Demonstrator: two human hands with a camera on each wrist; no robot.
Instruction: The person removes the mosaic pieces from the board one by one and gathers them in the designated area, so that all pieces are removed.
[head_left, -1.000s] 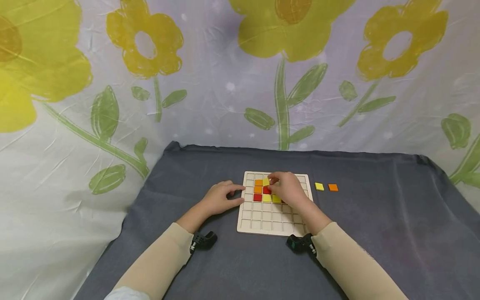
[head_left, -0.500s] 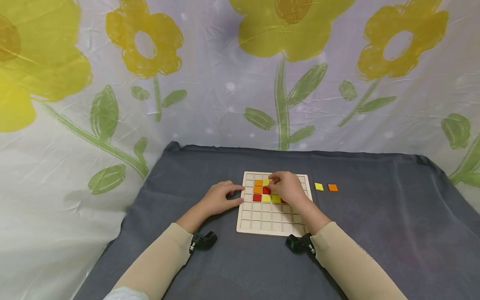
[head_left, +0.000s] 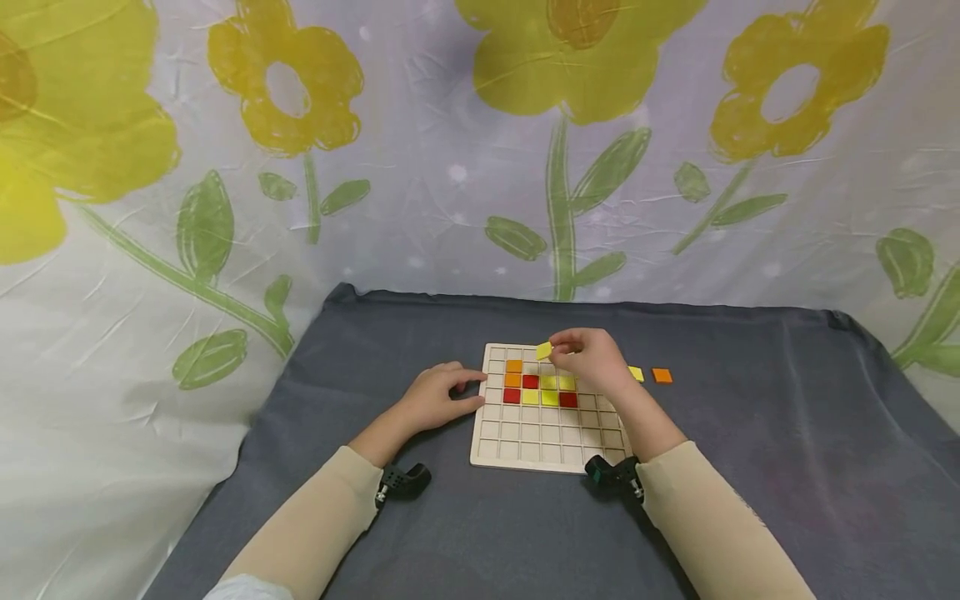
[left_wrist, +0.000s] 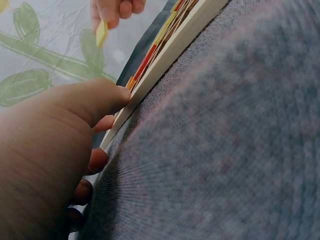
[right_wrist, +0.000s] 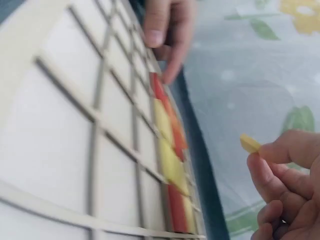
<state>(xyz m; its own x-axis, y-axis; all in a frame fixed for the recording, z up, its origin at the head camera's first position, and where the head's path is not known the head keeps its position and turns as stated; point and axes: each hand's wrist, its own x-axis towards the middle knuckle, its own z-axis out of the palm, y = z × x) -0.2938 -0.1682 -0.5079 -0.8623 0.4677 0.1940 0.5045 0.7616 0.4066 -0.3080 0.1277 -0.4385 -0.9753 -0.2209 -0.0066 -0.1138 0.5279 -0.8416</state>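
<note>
A pale wooden grid board (head_left: 521,452) lies on the dark cloth, several small square tiles set in its cells. Among them are an orange tile (head_left: 513,366), a red tile (head_left: 568,400) and a yellow tile (head_left: 530,397). Above the board's far part, my right hand (head_left: 590,360) pinches another yellow square tile (head_left: 543,351) between thumb and fingers; the right wrist view shows that tile (right_wrist: 249,143) tilted, well off the grid. My left hand (head_left: 441,397) touches the board's left edge with thumb and forefinger spread, the other fingers loosely bent.
Right of the board lie a loose yellow tile (head_left: 636,373), partly behind the right hand, and a loose orange tile (head_left: 662,376). Dark grey cloth (head_left: 780,433) covers the table. A white curtain (head_left: 420,183) with printed flowers hangs behind it.
My right hand has lifted the yellow tile from the board's upper cells and shifted right with it, uncovering more tiles. The left hand keeps its place at the edge.
</note>
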